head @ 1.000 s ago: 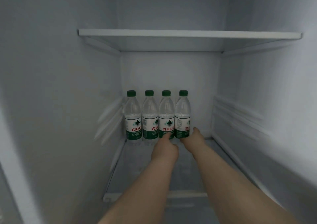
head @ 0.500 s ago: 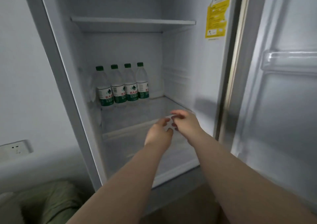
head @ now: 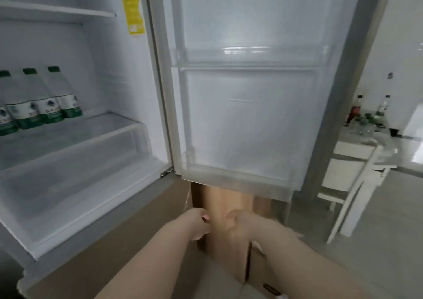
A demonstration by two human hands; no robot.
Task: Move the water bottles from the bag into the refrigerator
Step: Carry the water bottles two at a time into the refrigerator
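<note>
On the refrigerator shelf (head: pixel 103 124) stand water bottles (head: pixel 41 101).

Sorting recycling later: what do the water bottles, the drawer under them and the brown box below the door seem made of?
The water bottles look like clear plastic with green caps; the wall shows through them. The drawer looks like frosted translucent plastic, light glowing through its front. The brown box looks like matte cardboard, from its tan faces and folded flap, though it's blurred.
</note>
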